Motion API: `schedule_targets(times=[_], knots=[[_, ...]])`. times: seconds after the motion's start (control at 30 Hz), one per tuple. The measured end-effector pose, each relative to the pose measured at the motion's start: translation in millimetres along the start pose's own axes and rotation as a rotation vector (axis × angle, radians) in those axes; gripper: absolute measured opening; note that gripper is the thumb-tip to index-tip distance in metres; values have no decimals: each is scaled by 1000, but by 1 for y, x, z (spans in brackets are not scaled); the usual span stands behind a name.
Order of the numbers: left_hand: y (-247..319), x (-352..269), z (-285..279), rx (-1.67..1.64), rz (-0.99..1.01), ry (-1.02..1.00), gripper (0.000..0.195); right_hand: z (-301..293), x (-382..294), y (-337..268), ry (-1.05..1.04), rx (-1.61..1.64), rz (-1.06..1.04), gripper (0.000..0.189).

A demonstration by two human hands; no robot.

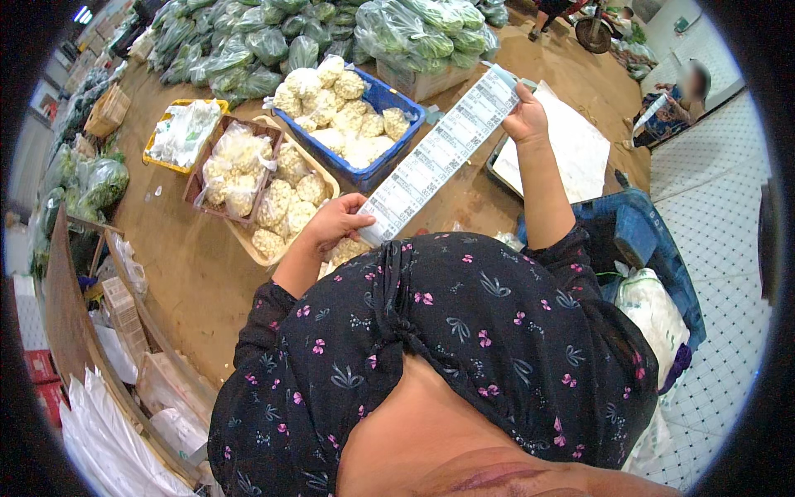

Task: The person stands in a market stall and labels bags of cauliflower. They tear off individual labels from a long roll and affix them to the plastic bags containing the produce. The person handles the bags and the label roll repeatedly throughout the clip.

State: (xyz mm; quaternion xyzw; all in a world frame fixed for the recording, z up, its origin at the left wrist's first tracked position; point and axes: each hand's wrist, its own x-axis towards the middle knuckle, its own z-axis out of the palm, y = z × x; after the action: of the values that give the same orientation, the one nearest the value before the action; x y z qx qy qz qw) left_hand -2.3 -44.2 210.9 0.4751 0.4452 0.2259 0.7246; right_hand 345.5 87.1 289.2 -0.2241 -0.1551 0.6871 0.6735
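A long strip of printed paper labels (435, 155) is stretched slantwise between my hands. My left hand (341, 218) pinches its lower end between thumb and fingers. Its upper end is gripped by my right hand (526, 116). Left of and beyond the strip, a blue plastic crate (372, 177) holds bagged cauliflower pieces (338, 112). Beside it are a cream plastic crate (245, 239) and a brown plastic crate (205, 208), both with more bagged cauliflower. The strip bears writing and printed codes.
A yellow crate (149, 146) holds white plastic bags. Bagged green vegetables (267, 43) are heaped beyond. A white sheet (559, 149) lies at right, near a blue tub (683, 279) with a white sack. Shelving (93, 323) curves along the left. A person (674, 112) is at the far right.
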Motion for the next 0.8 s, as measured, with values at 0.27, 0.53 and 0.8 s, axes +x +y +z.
schedule_targets(times=[0.27,0.53,0.8], knots=[[-18,-20,-25,12,-19,73,16,-15,7,-2,119,-2,-110,36],[-45,-38,-44,-26,-50,166,15,-28,19,-4,121,98,-76,36],[-47,-49,-47,-79,-84,213,16,-31,22,-1,149,89,-53,35]])
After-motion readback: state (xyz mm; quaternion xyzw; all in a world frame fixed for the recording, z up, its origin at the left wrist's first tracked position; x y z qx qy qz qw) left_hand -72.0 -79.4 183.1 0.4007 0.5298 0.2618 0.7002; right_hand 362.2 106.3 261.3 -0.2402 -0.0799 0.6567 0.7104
